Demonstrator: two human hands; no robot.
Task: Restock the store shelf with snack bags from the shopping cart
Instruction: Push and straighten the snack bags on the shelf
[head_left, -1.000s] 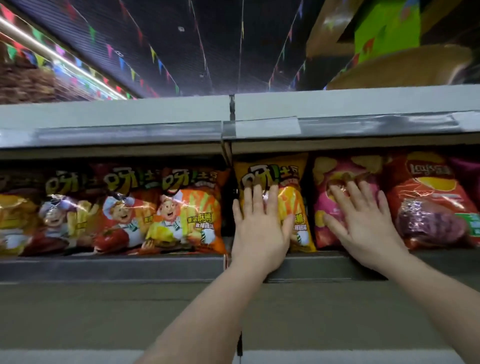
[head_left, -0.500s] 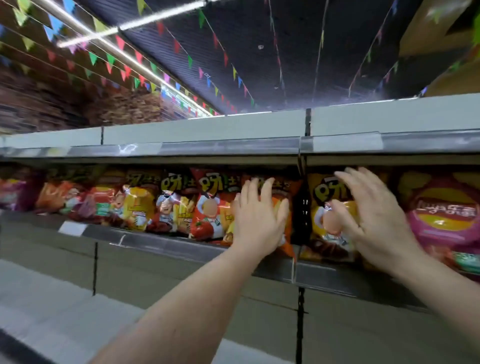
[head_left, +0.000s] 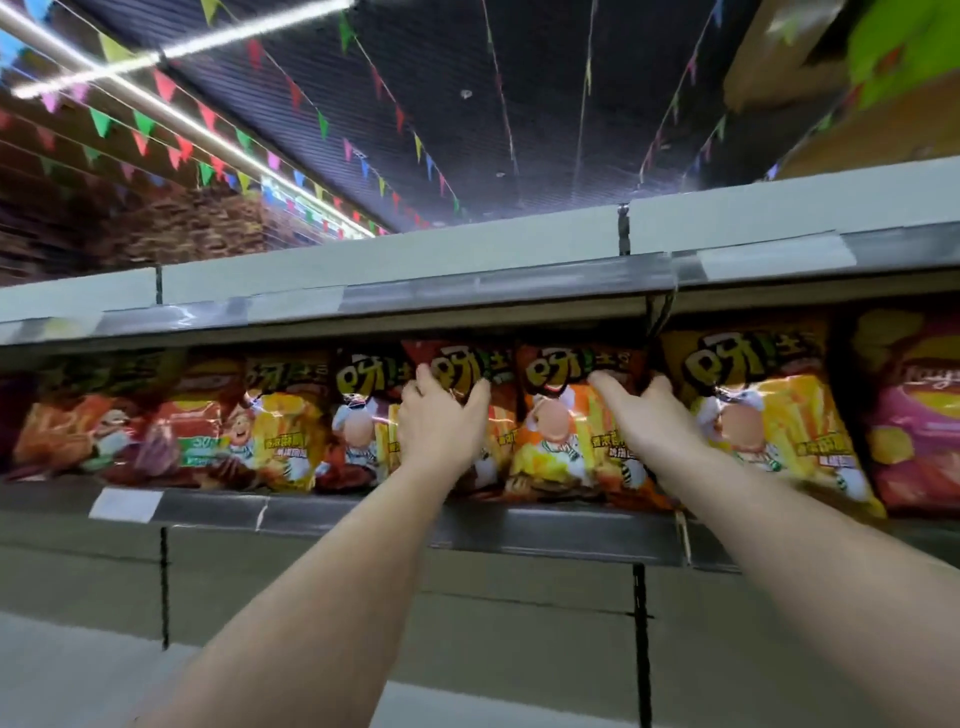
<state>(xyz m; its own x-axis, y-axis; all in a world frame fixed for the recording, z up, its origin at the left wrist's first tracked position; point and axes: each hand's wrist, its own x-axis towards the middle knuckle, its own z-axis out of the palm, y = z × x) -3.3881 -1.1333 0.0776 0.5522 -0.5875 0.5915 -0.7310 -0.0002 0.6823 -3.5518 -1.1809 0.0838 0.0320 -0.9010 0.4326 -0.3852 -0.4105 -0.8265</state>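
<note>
The left hand (head_left: 441, 421) reaches up to a red snack bag (head_left: 467, 379) on the shelf (head_left: 519, 525), its fingers curled over the bag's top corner and the thumb spread on the other side, so it seems to grip the bag. The right hand (head_left: 644, 415) lies on the orange snack bag (head_left: 561, 441) just to the right of that, fingers fairly straight and pressing its face; they do not appear to close round anything.

The bags stand leaning forward, packed edge to edge, and only the shelf's low front lip holds them in. A tug on the red bag could drag its neighbours over that lip. Too hard a press could crush the chips or pop a puffed bag.

Beyond the right hand stands a yellow bag (head_left: 769, 415), then a pink bag (head_left: 914, 415). Left of the left hand runs a row of further bags (head_left: 280, 415), blurred. The upper shelf (head_left: 467, 291) hangs close above both hands and leaves little room to lift a bag. A price label (head_left: 124, 503) sits on the lip far to the left. The shopping cart is not in view.
</note>
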